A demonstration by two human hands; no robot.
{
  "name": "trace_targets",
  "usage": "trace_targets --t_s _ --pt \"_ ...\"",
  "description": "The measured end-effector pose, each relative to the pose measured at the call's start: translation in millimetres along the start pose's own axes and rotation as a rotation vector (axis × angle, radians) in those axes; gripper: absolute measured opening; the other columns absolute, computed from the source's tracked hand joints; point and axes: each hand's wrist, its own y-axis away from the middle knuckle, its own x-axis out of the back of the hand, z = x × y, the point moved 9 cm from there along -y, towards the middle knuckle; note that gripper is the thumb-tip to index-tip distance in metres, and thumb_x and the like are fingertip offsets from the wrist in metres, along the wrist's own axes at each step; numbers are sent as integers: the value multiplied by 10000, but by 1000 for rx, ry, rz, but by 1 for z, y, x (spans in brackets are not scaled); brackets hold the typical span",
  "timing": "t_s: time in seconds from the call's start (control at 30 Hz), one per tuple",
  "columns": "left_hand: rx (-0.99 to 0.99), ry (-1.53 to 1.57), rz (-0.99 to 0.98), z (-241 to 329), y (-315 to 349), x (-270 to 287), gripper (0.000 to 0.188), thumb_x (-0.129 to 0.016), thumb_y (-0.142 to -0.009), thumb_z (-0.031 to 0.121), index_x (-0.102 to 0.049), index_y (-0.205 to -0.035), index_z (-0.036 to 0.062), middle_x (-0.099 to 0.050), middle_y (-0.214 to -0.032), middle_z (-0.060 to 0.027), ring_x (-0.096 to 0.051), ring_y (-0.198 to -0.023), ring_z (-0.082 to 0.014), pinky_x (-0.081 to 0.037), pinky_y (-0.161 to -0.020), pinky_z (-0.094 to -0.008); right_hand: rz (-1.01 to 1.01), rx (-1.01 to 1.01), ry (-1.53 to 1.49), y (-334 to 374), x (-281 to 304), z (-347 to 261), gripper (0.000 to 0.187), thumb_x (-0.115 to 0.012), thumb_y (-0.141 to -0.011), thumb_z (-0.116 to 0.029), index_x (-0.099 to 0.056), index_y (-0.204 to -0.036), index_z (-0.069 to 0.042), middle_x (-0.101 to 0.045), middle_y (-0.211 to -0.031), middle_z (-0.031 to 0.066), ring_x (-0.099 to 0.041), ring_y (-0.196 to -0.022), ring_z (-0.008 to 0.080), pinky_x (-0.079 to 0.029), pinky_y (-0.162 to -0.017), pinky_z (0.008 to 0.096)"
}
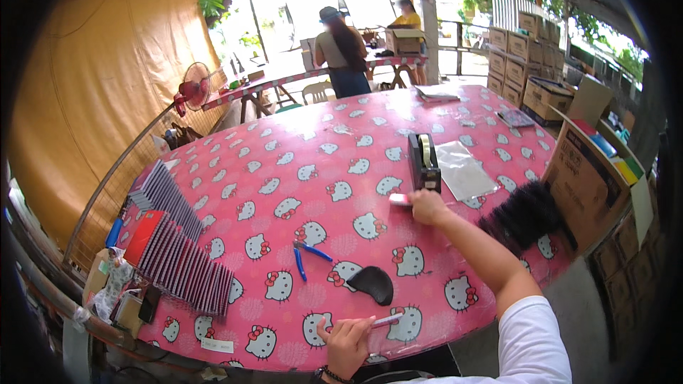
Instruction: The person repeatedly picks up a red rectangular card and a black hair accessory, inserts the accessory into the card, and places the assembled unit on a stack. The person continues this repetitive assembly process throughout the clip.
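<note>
My left hand (pixel 347 345), with a dark bead bracelet at the wrist, is closed at the table's near edge. A thin pale purple, stick-like thing (pixel 386 321) juts out from its fingers. My right arm reaches forward over the table, and my right hand (pixel 429 208) is closed on a small white-and-pink flat thing (pixel 400 200) whose kind I cannot make out. Just beyond that hand stands a black tape dispenser (pixel 424 163) with a pale roll. Between my hands lie a curved black pad (pixel 371 285) and blue-handled pliers (pixel 310 259).
The table (pixel 284 178) has a pink cat-print cover. Rows of thin boxes (pixel 181 259) line its left edge. A clear plastic sheet (pixel 464 171), black bristly bundles (pixel 523 217) and an open carton (pixel 587 181) are at right. Two people (pixel 345 53) stand beyond, near a fan (pixel 192 89).
</note>
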Motion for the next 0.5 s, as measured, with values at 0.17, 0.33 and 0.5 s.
trace_targets --t_s 0.17,0.33,0.5 --pt "4 -17 -33 -3 1 -3 257 -675 -791 83 -694 -1023 191 -644 -857 46 -592 -826 -124 -131 -1066 -464 255 -16 -256 -7 34 32 149 -559 -782 -66 -646 -902 -40 -632 -979 169 -608 -962 341 -509 -827 439" --pt "5 -9 -26 -2 3 -2 254 -677 -786 78 -697 -1013 190 -645 -860 47 -588 -824 -123 -134 -1069 -460 55 -119 -510 0 35 55 264 -665 -779 -136 -668 -1036 -78 -652 -1054 148 -605 -1012 301 -503 -836 421" --pt "10 -10 -27 -2 2 -3 235 -678 -793 84 -700 -1003 188 -645 -858 50 -586 -818 -121 -135 -1070 -452 348 -133 -437 27 39 60 377 -743 -707 -122 -661 -1071 -69 -657 -1041 114 -585 -1033 307 -447 -945 384"
